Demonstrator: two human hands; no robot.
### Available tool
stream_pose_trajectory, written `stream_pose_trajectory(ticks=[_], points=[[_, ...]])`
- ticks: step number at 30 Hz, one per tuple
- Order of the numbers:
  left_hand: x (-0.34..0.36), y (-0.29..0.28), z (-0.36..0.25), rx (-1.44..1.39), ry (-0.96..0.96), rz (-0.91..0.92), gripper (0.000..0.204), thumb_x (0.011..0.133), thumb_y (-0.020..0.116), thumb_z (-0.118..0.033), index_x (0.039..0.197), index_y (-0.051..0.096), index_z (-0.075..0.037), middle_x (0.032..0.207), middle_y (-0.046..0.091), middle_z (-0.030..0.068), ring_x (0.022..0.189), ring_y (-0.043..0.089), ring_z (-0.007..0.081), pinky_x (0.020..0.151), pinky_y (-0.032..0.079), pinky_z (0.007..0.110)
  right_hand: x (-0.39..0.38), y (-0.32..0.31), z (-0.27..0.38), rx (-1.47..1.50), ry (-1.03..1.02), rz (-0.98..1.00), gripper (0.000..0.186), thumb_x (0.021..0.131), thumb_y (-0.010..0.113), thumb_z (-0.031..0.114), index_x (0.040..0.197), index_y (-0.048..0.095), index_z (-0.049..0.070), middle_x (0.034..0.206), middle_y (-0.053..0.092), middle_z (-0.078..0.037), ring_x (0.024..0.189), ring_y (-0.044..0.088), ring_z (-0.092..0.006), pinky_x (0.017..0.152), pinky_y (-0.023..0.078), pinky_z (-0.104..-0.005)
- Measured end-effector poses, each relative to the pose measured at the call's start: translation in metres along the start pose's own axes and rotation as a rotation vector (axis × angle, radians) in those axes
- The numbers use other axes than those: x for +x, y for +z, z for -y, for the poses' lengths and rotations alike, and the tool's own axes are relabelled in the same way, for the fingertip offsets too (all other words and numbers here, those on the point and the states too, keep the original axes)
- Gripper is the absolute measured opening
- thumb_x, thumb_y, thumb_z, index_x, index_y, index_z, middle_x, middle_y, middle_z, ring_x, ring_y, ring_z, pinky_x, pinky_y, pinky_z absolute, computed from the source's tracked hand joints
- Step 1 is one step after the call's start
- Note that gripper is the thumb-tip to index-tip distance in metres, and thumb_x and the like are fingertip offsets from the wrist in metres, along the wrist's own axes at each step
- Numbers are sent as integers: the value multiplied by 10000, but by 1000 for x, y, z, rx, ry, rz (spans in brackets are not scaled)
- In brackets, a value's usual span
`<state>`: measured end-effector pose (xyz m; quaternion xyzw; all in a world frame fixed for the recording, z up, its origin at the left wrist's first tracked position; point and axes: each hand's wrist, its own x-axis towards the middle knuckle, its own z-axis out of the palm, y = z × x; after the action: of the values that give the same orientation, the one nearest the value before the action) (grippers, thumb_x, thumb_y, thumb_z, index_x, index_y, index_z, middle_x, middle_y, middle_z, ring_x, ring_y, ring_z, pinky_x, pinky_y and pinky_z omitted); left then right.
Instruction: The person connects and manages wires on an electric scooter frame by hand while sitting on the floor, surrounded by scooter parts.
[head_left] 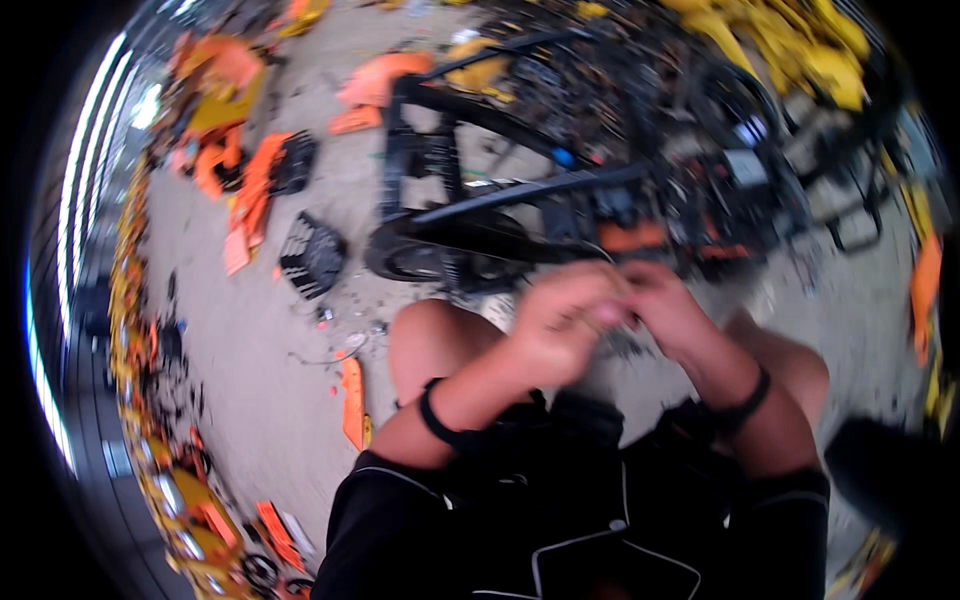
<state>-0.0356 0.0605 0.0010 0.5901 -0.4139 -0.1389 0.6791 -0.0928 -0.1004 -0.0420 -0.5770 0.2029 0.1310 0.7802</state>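
Note:
My left hand [562, 322] and my right hand [664, 308] meet in front of my knees, both smeared by motion. The left fingers are curled in, and the right fingertips press against them. Whatever lies between them, if anything, is too small and blurred to name. Just beyond my hands lies a black vehicle frame [535, 190] of bars and tubes, tipped on the floor. A dark rounded part [470, 240], perhaps a wheel and its guard, sits at its near end. A small blue piece [563, 157] shows on the frame.
Orange panels [260, 190] and a black ribbed crate-like part [312, 256] lie to the left. An orange strip [353, 400] is beside my left knee. Dark scrap [600, 70] and yellow panels [790, 50] are heaped at the back. A row of yellow vehicles [135, 330] lines the left.

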Motion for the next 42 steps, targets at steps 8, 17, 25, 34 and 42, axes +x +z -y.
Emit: stream_pose_trajectory(ticks=[8,17,25,34,42], points=[[-1,-6,-4,-202,-122,-42,236,974,536,-142,793,536,9,818,587,107,613,446,94,540,368,222,6,-9,-2,-85,28,-16,96,791,624,132,791,608,37,658,553,-14,571,486,-85,500,358,-234],[12,-33,-27,-368,153,-208,288,958,571,-215,784,450,-20,794,503,116,528,344,74,446,307,204,25,-28,-48,-138,118,-126,103,787,620,128,803,613,26,667,567,-25,559,488,-91,501,372,-239],[16,-42,-18,-628,24,-166,228,991,517,-211,839,421,-72,844,461,61,478,279,52,444,238,194,7,-30,-6,-359,79,-8,173,887,618,155,919,650,-12,739,638,-54,570,541,-110,528,433,-270],[22,-24,-5,-702,-83,-183,296,1010,474,-282,822,421,-60,854,507,100,459,267,47,422,241,188,4,-31,13,-424,-270,130,188,939,595,200,944,655,22,861,675,-50,797,628,-140,684,474,-290],[28,-29,5,-745,-98,-204,283,1015,460,-275,843,429,-53,874,500,97,457,269,44,415,224,188,-2,-33,41,225,-10,344,238,969,547,249,1022,607,24,958,692,-131,938,654,-193,806,468,-290]])
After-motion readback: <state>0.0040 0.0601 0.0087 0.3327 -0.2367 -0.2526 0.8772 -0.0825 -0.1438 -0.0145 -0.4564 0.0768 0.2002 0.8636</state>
